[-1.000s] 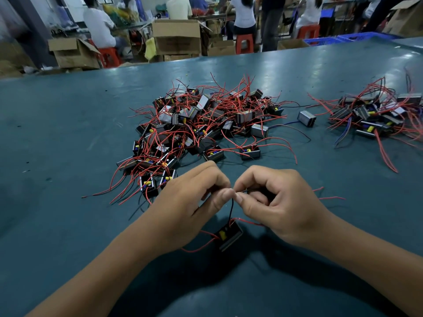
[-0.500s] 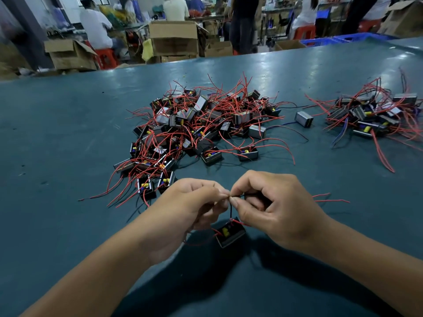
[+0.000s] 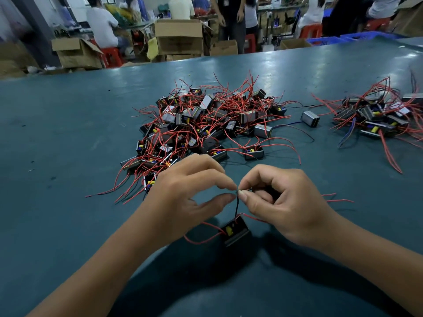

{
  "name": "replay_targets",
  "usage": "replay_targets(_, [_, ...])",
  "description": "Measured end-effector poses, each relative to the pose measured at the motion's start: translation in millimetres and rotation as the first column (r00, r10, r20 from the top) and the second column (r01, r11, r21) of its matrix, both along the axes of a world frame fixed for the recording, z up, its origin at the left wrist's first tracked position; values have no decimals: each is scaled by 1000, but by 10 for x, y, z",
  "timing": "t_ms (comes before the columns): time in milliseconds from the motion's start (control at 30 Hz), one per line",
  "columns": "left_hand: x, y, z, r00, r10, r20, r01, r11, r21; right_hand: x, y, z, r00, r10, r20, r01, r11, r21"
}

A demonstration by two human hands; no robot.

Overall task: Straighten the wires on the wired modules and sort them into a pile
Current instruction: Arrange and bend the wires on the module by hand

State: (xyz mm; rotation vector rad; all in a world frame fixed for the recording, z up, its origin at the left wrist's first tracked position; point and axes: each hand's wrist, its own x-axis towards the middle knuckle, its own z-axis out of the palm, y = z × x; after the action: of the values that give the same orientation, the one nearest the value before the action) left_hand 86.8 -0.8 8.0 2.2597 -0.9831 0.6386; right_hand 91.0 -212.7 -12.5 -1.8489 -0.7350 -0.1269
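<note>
1. Here, the left hand (image 3: 183, 193) and right hand (image 3: 281, 202) meet fingertip to fingertip, both pinching a thin black wire (image 3: 237, 205).
2. That wire runs down to a small boxy black module (image 3: 235, 231) on the smooth teal worktop (image 3: 57, 145).
3. Farther off lies a tangled pile (image 3: 206, 124) of red-wired modules; a smaller pile (image 3: 377, 117) sits far right.

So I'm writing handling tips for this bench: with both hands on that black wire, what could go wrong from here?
1. The module seems to dangle from the thin black wire pinched by the left hand and right hand; tugging may strain its joint.
2. Its loose red wires could snag.
3. The unsorted pile lies close behind; trailing leads might tangle in.
</note>
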Motion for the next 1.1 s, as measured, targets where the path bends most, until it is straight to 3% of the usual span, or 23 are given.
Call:
replay_targets(233, [39,3,18,979,-32,201,3,990,143,-13,-3,0,999,35,-12,-36,999,-13])
replay_targets(400, [28,-34,-24,983,-12,182,-12,991,130,-19,-3,8,1000,15,14,-15,1000,-16])
replay_targets(667, [-67,-143,-60,979,23,-200,-34,998,-52,-29,17,8,993,-49,104,53,998,-34])
replay_targets(867, [-130,-214,-81,850,-5,-527,-119,972,-201,-40,20,-14,987,-71,147,79,996,-50])
replay_targets(1000, [-111,-235,-111,778,-64,-625,-152,946,-286,-51,28,-29,983,-86,159,98,993,-70])
replay_targets(1100, [-75,-217,-121,773,-103,-626,-143,933,-329,-29,20,-32,986,-115,118,120,992,-32])
